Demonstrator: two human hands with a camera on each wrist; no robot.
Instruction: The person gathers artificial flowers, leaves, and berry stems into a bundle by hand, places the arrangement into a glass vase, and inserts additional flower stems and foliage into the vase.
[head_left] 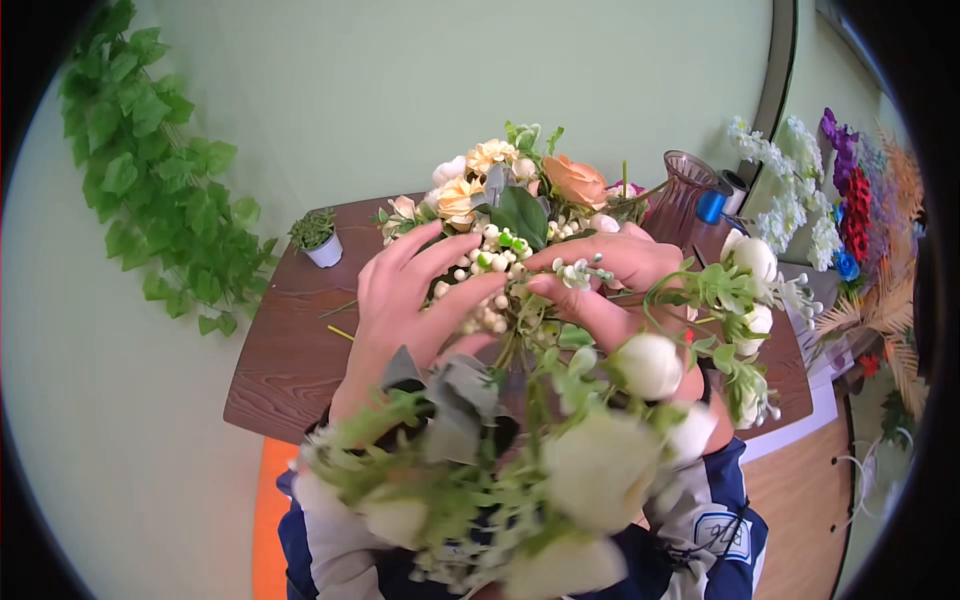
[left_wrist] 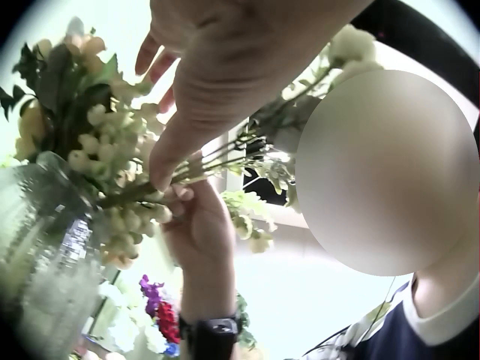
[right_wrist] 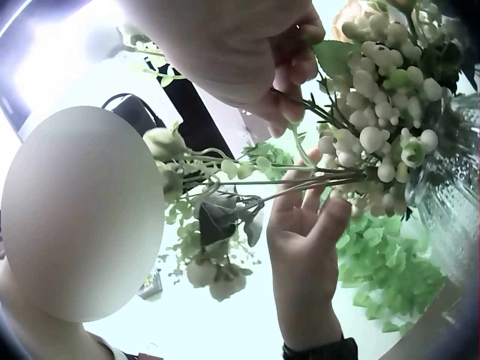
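Note:
White berry clusters (head_left: 490,260) and a bundle of thin stems (right_wrist: 330,180) stand in a clear glass vase (left_wrist: 60,277), among peach and cream flowers (head_left: 575,182). The left hand (head_left: 410,290) touches the bundle with its thumb; its other fingers are spread around the berries. From the other side, the right hand (head_left: 620,275) pinches a thin green stem between thumb and forefinger. In the right wrist view the right hand (right_wrist: 247,60) is above the left hand (right_wrist: 307,247). White roses (head_left: 600,470) and grey-green leaves (head_left: 455,405) lean toward the person, covering part of both forearms.
The dark wooden table (head_left: 290,370) holds a small potted plant (head_left: 320,240) at left. At its back right are a pinkish glass vase (head_left: 685,190) and a blue roll (head_left: 710,207). Colourful flowers (head_left: 857,210) stand farther right; green vines (head_left: 150,170) hang at left.

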